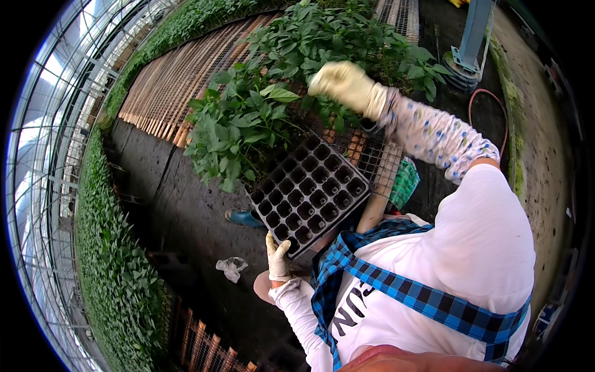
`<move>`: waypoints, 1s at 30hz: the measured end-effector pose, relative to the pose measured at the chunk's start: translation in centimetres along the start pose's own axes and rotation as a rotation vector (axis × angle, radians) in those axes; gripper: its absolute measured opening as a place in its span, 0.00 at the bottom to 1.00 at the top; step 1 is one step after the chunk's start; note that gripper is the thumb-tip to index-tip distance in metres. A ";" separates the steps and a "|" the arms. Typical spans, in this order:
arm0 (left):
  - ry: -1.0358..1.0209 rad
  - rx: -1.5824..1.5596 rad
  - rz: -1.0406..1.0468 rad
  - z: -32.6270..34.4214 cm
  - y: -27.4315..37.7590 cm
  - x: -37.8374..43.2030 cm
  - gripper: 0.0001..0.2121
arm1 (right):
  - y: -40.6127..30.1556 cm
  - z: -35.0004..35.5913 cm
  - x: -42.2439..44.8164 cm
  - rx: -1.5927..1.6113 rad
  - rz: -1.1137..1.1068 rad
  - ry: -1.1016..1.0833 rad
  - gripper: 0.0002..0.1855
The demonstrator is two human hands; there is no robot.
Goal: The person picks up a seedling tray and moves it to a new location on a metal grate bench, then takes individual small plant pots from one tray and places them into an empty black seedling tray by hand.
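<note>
My left hand [278, 258], in a pale glove, grips the near corner of a black plastic seedling tray [304, 197] with its thumb over the rim. The tray is tilted, and the cells in its near part hold no plants. Leafy green seedlings [241, 123] stand at its far left side and hang over that edge. Above and beyond the tray is my right hand [341, 83], in a cream rubber glove and blurred by motion. Its fingers are curled, and whether they hold something is hidden. More seedlings [297, 44] grow just behind it.
Wire mesh over wooden poles [386, 169] lies right of the tray. A slatted bench [200, 69] extends at upper left. A seedling bed [116, 260] runs along the left. On the dark floor lies a clear plastic scrap [231, 269]. A metal post [472, 42] and a hose [504, 111] are at upper right.
</note>
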State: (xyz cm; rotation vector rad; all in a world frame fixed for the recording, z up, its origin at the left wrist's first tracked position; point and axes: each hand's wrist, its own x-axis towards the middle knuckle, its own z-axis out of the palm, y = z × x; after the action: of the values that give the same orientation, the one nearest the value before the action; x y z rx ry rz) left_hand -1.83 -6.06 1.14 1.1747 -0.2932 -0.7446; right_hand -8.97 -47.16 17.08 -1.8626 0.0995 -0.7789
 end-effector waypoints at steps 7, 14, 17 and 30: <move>-0.010 -0.018 -0.008 0.7 0.2 0.1 0.28 | 16.3 -12.4 1.9 -0.368 0.589 0.376 0.12; 0.031 0.004 -0.012 -0.4 -0.5 -0.1 0.27 | 17.4 -9.9 5.8 -1.041 0.888 0.176 0.15; 0.026 -0.030 -0.039 0.1 0.0 -0.2 0.27 | 18.4 -9.6 6.1 -0.983 0.826 0.310 0.16; 0.052 -0.003 -0.015 0.8 0.9 -0.8 0.29 | 7.8 -10.8 0.9 -0.240 0.233 0.370 0.12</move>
State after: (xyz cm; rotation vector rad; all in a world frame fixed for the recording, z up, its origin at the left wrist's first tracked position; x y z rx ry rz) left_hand -2.54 -5.91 2.34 1.1928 -0.2404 -0.7257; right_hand -12.05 -59.52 13.25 -1.8650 0.6580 -0.9711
